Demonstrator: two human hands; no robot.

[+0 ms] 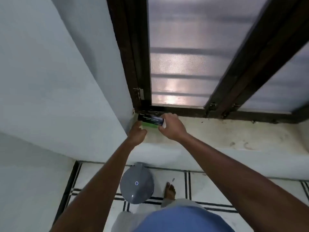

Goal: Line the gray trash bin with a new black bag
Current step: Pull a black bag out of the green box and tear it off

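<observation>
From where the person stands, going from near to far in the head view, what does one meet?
Blue shirt → gray trash bin with its lid shut, on the tiled floor → left hand and right hand at a dark box on the window sill → dark-framed frosted window.

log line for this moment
stage: fetching bags | right hand: grips bag box on sill | left hand: beside box | bin: lid shut
</observation>
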